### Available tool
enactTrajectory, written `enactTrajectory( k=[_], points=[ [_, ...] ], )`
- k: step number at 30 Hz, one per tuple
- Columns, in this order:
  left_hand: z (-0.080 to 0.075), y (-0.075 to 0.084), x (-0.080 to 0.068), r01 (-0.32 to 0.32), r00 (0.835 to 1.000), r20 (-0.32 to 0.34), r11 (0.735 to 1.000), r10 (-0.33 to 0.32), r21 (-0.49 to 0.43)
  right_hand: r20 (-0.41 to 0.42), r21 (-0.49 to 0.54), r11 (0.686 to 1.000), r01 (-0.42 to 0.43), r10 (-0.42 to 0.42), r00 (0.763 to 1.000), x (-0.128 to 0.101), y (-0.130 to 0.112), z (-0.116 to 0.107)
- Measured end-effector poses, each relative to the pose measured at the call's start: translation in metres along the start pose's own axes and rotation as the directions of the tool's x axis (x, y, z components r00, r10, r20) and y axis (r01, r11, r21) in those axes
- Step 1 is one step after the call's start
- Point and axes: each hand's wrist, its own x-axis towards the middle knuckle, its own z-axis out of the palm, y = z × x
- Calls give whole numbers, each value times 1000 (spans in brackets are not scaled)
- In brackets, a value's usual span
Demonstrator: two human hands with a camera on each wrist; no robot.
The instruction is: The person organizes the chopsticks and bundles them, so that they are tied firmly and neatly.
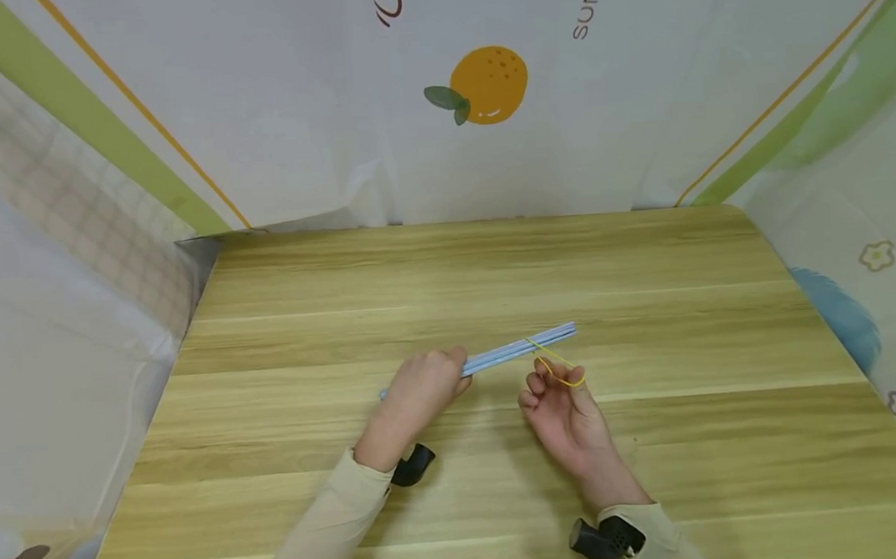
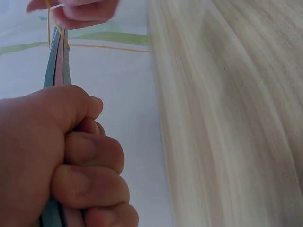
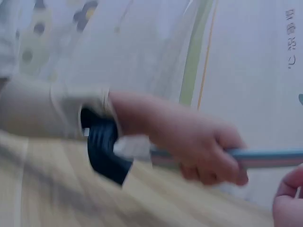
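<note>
My left hand [image 1: 426,385] grips a bundle of slim light-blue and pink sticks [image 1: 504,355], its fingers wrapped round the middle. In the left wrist view the bundle [image 2: 58,71] runs up out of the fist, the sticks side by side. A thin yellow rubber band [image 1: 555,356] loops round the bundle near its far right end and is stretched toward me. My right hand [image 1: 570,428], palm up, holds the other end of the band with thumb and fingertips, just below the sticks. In the right wrist view the left hand [image 3: 203,146] is blurred.
The bundle is held over a wood-grain table [image 1: 651,462]. A white cloth printed with fruit [image 1: 488,86] hangs behind the table, and more printed cloth [image 1: 863,328] lines the sides. Black wrist cameras [image 1: 414,466] sit on both cuffs.
</note>
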Motion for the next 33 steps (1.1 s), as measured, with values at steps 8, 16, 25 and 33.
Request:
enactTrajectory(
  k=[8,16,25,33],
  points=[
    [7,2,-2,26,1000,-5,1000,-26,1,-47,100,991,93,-89,995,2,3,3],
    [12,2,-5,40,999,12,999,-40,-13,-211,158,970,186,-151,966,1,8,8],
    [17,3,-6,68,998,11,998,-68,1,-408,142,962,233,-158,899,4,8,22],
    [16,4,-10,44,997,57,999,-44,2,-536,107,982,153,-72,841,8,-6,17]
  ],
)
